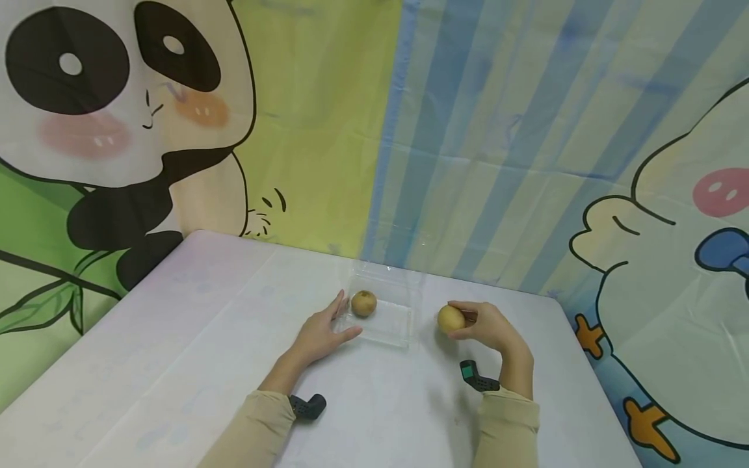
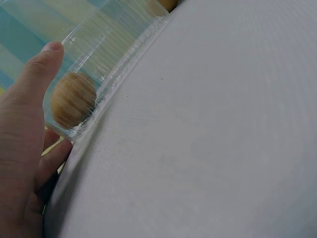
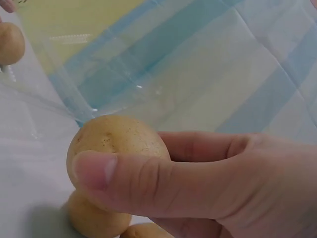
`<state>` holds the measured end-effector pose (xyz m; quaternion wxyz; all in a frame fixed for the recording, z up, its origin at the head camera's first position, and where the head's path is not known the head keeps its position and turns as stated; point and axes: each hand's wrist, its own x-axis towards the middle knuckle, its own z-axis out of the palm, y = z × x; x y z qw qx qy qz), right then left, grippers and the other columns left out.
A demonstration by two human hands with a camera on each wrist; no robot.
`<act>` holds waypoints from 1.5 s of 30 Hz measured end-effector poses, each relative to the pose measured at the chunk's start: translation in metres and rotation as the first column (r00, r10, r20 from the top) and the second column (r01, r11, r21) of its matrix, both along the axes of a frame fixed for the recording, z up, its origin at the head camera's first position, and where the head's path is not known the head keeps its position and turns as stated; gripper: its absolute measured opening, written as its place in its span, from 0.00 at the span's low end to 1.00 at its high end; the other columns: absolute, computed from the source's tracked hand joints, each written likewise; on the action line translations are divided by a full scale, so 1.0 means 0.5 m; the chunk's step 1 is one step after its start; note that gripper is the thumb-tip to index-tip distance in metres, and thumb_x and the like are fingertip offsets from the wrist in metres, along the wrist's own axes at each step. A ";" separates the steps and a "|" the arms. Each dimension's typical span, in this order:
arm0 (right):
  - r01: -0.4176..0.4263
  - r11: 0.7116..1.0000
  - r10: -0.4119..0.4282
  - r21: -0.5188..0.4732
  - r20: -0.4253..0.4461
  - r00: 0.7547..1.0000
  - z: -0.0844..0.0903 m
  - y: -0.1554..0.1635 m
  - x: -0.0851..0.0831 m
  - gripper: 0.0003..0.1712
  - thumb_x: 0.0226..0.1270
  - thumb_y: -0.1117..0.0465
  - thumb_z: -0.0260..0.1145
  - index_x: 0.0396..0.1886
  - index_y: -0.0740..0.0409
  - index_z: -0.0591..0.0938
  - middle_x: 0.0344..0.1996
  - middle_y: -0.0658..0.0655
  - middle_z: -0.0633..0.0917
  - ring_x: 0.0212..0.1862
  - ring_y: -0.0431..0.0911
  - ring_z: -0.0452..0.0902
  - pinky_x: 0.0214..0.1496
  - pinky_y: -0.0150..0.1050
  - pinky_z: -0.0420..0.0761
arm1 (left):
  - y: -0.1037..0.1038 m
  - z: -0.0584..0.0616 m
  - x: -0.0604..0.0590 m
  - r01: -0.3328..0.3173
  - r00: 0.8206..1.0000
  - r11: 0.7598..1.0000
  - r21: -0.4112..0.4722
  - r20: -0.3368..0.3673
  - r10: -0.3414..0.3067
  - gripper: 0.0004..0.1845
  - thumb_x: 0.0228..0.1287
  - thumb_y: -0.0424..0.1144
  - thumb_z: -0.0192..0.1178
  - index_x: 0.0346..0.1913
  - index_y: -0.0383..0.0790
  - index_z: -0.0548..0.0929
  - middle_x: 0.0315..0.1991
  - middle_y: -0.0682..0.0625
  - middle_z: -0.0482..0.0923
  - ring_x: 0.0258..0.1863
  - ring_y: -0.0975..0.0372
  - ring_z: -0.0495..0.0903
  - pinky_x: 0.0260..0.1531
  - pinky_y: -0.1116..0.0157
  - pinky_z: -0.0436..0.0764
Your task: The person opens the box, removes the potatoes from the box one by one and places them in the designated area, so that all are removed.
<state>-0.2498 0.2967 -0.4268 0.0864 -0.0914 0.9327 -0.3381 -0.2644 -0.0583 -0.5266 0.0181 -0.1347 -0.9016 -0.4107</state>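
A clear plastic box (image 1: 391, 344) with its lid raised at the back stands on the table. A round tan potato (image 1: 364, 303) lies inside at its left end. My left hand (image 1: 320, 335) rests at that end, thumb along the front and fingers beside the left wall, spread and nearly straight. To the right of the box, my right hand (image 1: 488, 325) pinches a yellowish potato (image 3: 116, 139) between thumb and fingers. Below it in the right wrist view lie another potato (image 3: 99, 218) and part of a further one (image 3: 148, 231), both partly hidden by the hand and the held potato.
A white cloth covers the table (image 1: 175, 364). Behind it hangs a printed curtain (image 1: 497, 143) with stripes and cartoon animals, close behind the raised lid. Each wrist carries a black strapped device (image 1: 478, 377).
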 end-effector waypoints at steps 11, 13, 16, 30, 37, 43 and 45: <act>-0.069 0.997 0.070 -0.042 0.024 0.997 -0.016 0.038 0.006 0.39 0.42 0.54 0.75 0.60 0.48 0.73 0.58 0.55 0.74 0.55 0.49 0.74 0.52 0.42 0.77 | 0.000 0.006 0.003 0.000 1.000 1.000 0.004 0.014 0.000 0.53 0.45 0.70 0.57 0.71 0.54 0.45 0.65 0.59 0.61 0.66 0.57 0.60 0.64 0.51 0.60; -0.074 0.996 0.076 -0.059 0.035 0.997 -0.019 0.042 0.007 0.39 0.43 0.54 0.75 0.59 0.48 0.73 0.59 0.55 0.74 0.56 0.49 0.73 0.53 0.42 0.76 | 0.000 0.007 0.003 0.000 1.000 1.000 0.002 0.014 0.000 0.53 0.45 0.69 0.57 0.71 0.54 0.45 0.65 0.59 0.61 0.66 0.57 0.60 0.64 0.51 0.60; -0.080 0.995 0.083 -0.065 0.044 0.996 -0.022 0.048 0.009 0.38 0.43 0.55 0.75 0.59 0.50 0.73 0.58 0.54 0.75 0.56 0.49 0.73 0.54 0.43 0.75 | 0.001 0.008 0.004 0.003 1.000 1.000 0.001 0.011 -0.003 0.52 0.46 0.68 0.58 0.71 0.54 0.46 0.65 0.59 0.61 0.66 0.57 0.60 0.64 0.51 0.60; -0.078 0.995 0.081 -0.056 0.052 0.995 -0.031 0.062 0.013 0.36 0.41 0.52 0.75 0.55 0.49 0.76 0.51 0.56 0.80 0.47 0.44 0.77 0.46 0.33 0.76 | 0.001 0.016 0.008 0.002 1.000 1.000 0.002 0.019 -0.002 0.52 0.46 0.69 0.57 0.71 0.53 0.46 0.65 0.58 0.61 0.66 0.56 0.60 0.63 0.50 0.60; -0.130 0.991 0.130 -0.019 -0.016 0.991 -0.034 0.061 0.011 0.38 0.42 0.50 0.75 0.57 0.51 0.75 0.57 0.57 0.75 0.54 0.49 0.71 0.49 0.37 0.74 | 0.002 0.016 0.009 -0.005 1.000 1.000 0.007 0.005 0.005 0.52 0.46 0.68 0.58 0.71 0.52 0.47 0.65 0.57 0.62 0.65 0.55 0.61 0.63 0.50 0.60; -0.104 0.994 0.104 -0.016 0.000 0.995 -0.041 0.062 0.010 0.39 0.39 0.49 0.75 0.57 0.48 0.76 0.56 0.58 0.75 0.47 0.44 0.72 0.44 0.32 0.73 | 0.002 0.014 0.009 -0.013 1.000 1.000 0.003 -0.006 0.013 0.53 0.45 0.69 0.58 0.71 0.52 0.48 0.65 0.57 0.62 0.65 0.54 0.62 0.62 0.49 0.62; -0.091 0.996 0.092 -0.011 0.010 0.996 -0.043 0.063 0.010 0.39 0.38 0.48 0.75 0.56 0.46 0.76 0.54 0.56 0.76 0.45 0.42 0.71 0.42 0.32 0.73 | 0.002 0.013 0.009 -0.012 1.000 1.000 0.004 -0.004 0.012 0.52 0.46 0.68 0.58 0.71 0.52 0.48 0.65 0.57 0.62 0.65 0.54 0.62 0.62 0.49 0.61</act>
